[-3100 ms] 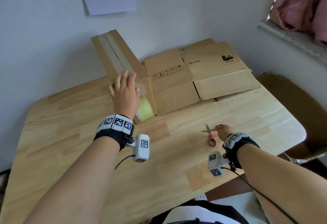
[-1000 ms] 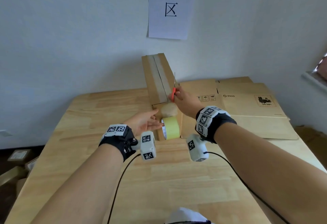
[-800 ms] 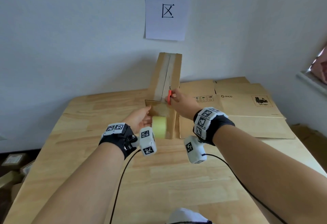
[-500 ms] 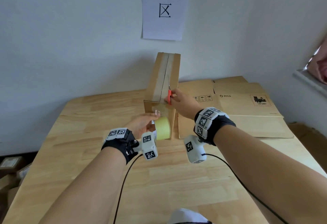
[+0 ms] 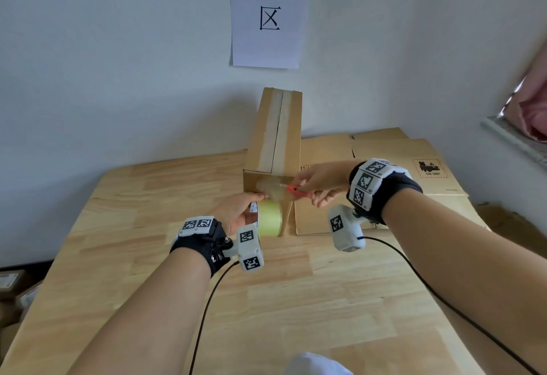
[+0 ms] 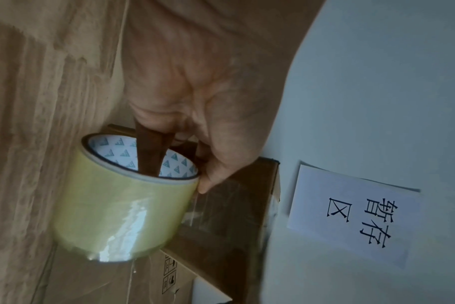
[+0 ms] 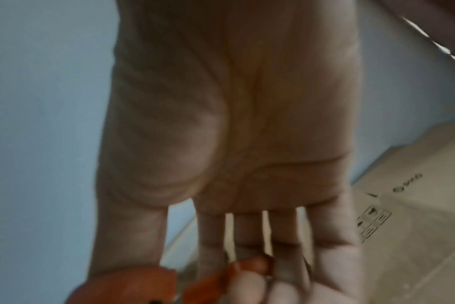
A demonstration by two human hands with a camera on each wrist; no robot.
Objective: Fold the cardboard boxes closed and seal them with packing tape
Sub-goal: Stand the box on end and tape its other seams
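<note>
A long, narrow cardboard box (image 5: 273, 149) stands on the bench (image 5: 148, 214) toward the far wall, a pale tape strip running along its top seam. The left hand (image 5: 236, 211) grips a yellowish tape roll (image 5: 268, 217) at the box's near end, fingers hooked through its core. The right hand (image 5: 321, 180) pinches red-handled scissors (image 5: 297, 190) at the stretched tape there.

A light wooden table (image 5: 296, 300) set against the wall carries one long taped cardboard box (image 5: 276, 137) at its far middle and, just right of it, a stack of flattened cardboard boxes (image 5: 384, 167) lying flat.
</note>
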